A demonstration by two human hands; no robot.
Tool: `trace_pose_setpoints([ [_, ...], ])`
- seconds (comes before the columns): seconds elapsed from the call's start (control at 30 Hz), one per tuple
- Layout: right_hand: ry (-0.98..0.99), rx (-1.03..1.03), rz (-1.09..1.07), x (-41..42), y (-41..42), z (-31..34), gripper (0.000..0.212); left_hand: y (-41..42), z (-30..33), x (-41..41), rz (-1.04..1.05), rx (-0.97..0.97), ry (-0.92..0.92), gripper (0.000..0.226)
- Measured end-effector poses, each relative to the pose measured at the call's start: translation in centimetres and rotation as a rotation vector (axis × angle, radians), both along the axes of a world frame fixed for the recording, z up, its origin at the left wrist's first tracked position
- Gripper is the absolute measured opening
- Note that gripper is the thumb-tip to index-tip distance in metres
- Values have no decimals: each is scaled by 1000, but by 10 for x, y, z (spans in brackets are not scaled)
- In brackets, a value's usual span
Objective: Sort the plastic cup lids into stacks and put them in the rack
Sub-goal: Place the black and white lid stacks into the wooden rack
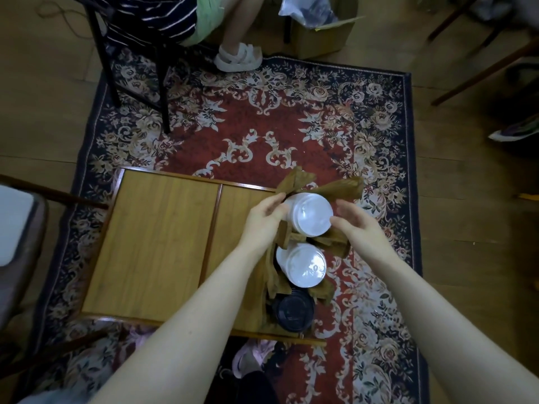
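Head view: we have both hands at the far end of the rack. Our left hand [267, 212] lies against the left side of the far white stack [312, 214], fingers mostly straight and relaxed, touching it but not curled round it. Our right hand [351, 221] comes in from the other side, its thumb tip against the rim of the top lid and the fingers loosely bent; whether it pinches that lid or only steadies it, we cannot tell.

That stack stands in the far slot of the wooden rack [332, 185], which sits at the right end of the low wooden table [163, 243]. A second white stack [303, 265] fills the middle slot and a stack of black lids [293, 313] the near one, so the sorting looks close to done.

To finish this step well, we judge it best to:
- press evenly from both sides so the lids line up;
- ease the stack down between the uprights without tilting it;
- let go gently, since a light stack may topple or drag the top lid off.
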State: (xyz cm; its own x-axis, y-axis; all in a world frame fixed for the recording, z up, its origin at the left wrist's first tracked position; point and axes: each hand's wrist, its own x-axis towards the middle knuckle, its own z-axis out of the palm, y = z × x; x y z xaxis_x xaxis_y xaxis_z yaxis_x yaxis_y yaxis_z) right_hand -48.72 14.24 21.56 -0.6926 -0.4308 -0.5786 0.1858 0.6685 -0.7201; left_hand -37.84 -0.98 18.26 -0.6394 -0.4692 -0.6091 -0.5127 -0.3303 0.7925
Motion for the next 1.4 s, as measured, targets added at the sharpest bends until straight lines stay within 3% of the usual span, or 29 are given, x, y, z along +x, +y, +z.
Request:
trace_pose_setpoints([
  [0.27,225,-5,175,45,-44,40,47,-50,21,62,-13,-221,4,39],
  [0.47,164,-31,274,94,-118,42,46,-108,32,138,108,-273,-52,37],
  [0.97,-1,-125,736,283,-331,33,47,-242,36,408,723,-373,-221,36],
  [1.2,-121,-133,885,386,-387,11,48,-273,33,494,921,-488,-332,38],
  [1.4,-238,-80,964,467,-410,-20,53,-285,1,564,959,-421,-444,46],
])
